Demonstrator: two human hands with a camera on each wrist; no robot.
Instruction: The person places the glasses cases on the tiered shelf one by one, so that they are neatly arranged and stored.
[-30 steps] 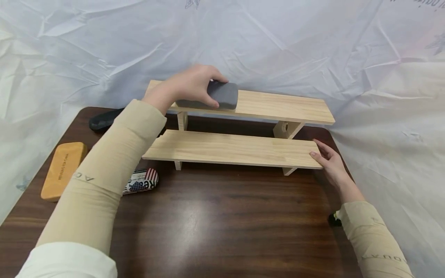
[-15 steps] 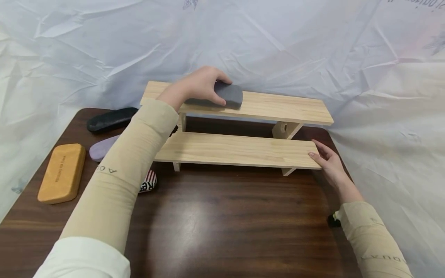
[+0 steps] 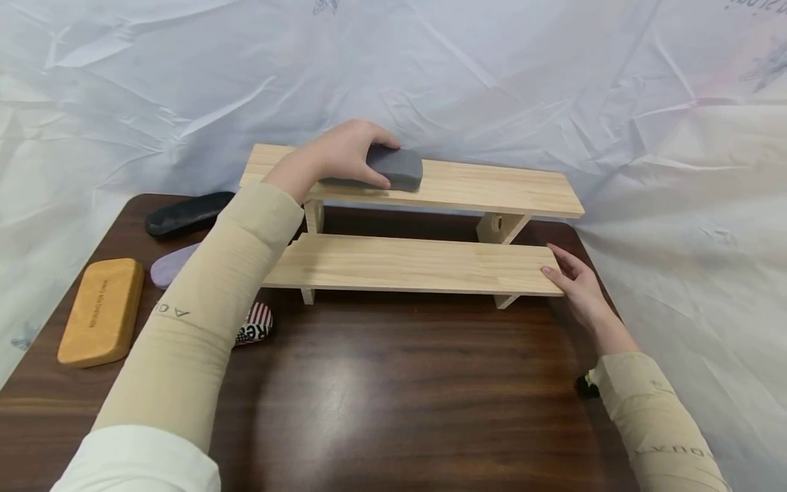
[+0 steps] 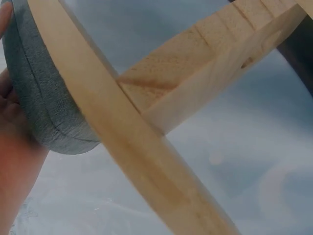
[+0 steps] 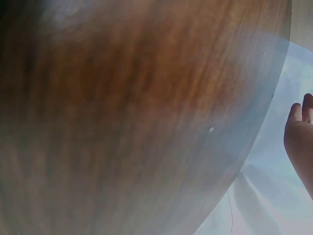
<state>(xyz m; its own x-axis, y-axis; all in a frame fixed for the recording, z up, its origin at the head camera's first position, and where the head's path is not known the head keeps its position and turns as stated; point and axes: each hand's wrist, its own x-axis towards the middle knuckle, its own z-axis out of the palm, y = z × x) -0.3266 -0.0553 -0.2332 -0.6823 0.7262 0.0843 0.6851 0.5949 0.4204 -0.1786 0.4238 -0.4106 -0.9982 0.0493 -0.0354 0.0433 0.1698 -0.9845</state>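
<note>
My left hand [image 3: 344, 154] grips a grey glasses case [image 3: 402, 169] from above, thumb on the near side and fingers over the far side. The case lies along the upper board of a two-tier wooden shelf [image 3: 498, 186], left of its middle. In the left wrist view the grey fabric case [image 4: 44, 93] shows a seam and sits against the board's face. My right hand [image 3: 581, 290] holds the right end of the lower board [image 3: 399, 263], thumb on top. The right wrist view catches only part of that hand [image 5: 301, 137] at its edge.
On the dark wooden table [image 3: 430, 389], left of the shelf, lie an orange case [image 3: 101, 311], a black case [image 3: 184, 215], a lilac case [image 3: 172, 265] and a flag-patterned case [image 3: 255, 323], partly behind the left sleeve. A small black object [image 3: 586, 387] sits by the right sleeve.
Against the shelf, the left hand and grey glasses case have shifted slightly right, mostly in the first half second. The lilac case has come into view. The right hand keeps its place.
</note>
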